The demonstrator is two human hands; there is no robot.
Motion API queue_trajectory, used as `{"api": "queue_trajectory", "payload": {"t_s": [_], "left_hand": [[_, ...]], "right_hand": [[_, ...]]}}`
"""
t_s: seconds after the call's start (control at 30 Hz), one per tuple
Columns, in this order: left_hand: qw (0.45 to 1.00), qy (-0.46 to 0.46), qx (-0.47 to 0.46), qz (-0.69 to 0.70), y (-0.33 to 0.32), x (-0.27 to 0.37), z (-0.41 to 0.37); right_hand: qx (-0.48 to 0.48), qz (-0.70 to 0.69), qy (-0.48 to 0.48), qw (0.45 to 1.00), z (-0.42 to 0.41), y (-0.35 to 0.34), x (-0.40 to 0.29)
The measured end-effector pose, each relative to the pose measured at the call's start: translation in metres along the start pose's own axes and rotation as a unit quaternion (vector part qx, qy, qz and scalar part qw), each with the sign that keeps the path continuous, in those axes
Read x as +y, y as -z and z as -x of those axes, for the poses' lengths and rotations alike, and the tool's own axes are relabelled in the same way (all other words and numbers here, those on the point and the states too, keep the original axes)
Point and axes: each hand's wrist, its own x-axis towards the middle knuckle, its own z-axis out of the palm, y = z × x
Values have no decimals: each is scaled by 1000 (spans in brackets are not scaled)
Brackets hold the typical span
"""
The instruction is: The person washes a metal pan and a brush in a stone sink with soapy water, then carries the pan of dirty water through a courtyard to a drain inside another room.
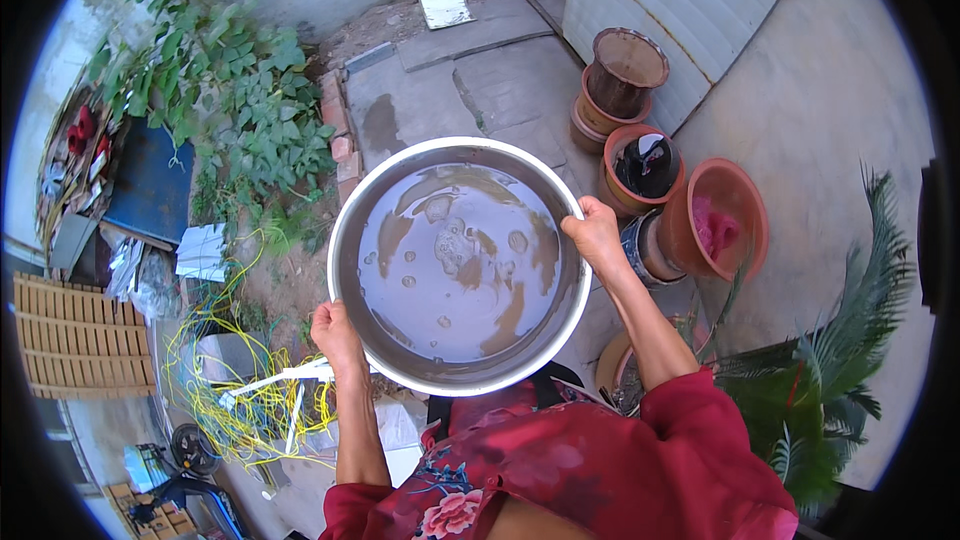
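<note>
A large round metal basin point(459, 386) is held up in front of my body, its rim facing up. Murky brownish water point(420, 292) with foam bubbles fills part of it. My left hand point(335, 328) grips the rim at the lower left, fingers curled under it. At the upper right of the rim, my right hand point(596, 229) is closed on the edge with the thumb on top. The undersides of both grips are hidden by the basin.
Stacked flower pots point(630, 67) and an orange pot point(757, 217) stand on the right, near a cycad point(832, 367). Green plants point(270, 105) grow behind a brick edging point(334, 116). Tangled yellow cord point(247, 420) lies at lower left. Paving point(495, 82) extends ahead.
</note>
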Motion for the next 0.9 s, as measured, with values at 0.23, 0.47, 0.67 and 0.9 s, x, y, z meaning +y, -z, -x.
{"api": "queue_trajectory", "payload": {"t_s": [0.23,0.47,0.67,0.9], "left_hand": [[1000,-10,-29,-3,-104,36,-95],[995,-26,-93,4,-226,81,-200],[986,-33,-160,-28,-328,112,-273],[986,-20,-165,-25,-451,145,-351]], "right_hand": [[38,4,8,999,-117,-5,-29],[101,9,0,995,-236,-7,-50],[156,4,-44,987,-322,8,-79],[160,14,-39,986,-465,21,-108]]}}
